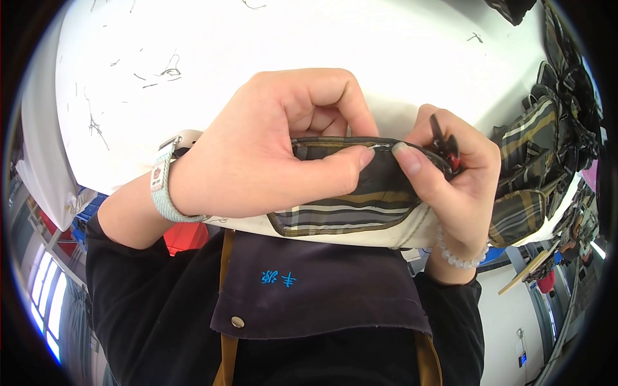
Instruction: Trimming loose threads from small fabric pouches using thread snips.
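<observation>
At the near edge of the white table lies a dark plaid fabric piece [341, 212] with olive binding. My left hand [270, 154], with a watch on its wrist, pinches its top edge, thumb tip on the binding and index finger curled behind it. My right hand [450, 180], wearing a bead bracelet, grips the same edge just to the right, thumb tip near my left thumb. A small dark tool with a red part [453, 161], possibly thread snips, is tucked in my right fingers. A pale strip shows along the binding between my thumbs.
The white table [161, 38] has scattered thread scraps. A pile of plaid fabric pieces [528, 135] lies along its right side, with a dark bundle [512, 9] at the far right. A red bin [183, 238] shows below the near edge, and a yellow stick [521, 273] at the lower right.
</observation>
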Motion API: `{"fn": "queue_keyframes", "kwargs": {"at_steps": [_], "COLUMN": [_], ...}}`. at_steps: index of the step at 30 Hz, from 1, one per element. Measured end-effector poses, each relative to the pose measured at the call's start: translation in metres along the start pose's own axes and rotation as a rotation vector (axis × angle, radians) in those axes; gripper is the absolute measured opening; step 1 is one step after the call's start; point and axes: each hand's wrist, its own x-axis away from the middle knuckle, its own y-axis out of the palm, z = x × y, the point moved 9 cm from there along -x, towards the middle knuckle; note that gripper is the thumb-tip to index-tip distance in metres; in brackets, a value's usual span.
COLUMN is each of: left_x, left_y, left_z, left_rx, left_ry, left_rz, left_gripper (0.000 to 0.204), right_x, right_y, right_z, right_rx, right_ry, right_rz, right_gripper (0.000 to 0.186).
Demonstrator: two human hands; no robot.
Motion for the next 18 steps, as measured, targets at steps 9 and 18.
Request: {"fn": "queue_keyframes", "kwargs": {"at_steps": [9,18], "left_x": [-0.0005,-0.0010], "left_y": [0.0013,0.0002], "left_z": [-0.0048,-0.0080], "left_rx": [0.102,0.187], "left_ry": [-0.107,-0.159], "left_rz": [-0.008,-0.029], "left_gripper": [0.016,0.014], "right_x": [0.0012,0.0070], "right_y": [0.0015,0.0004], "right_z": [0.0042,0.0075], "right_rx": [-0.061,-0.215], "right_ry": [0.020,0.133], "right_rz": [-0.067,-0.092], "right_gripper": [0.006,0.008]}}
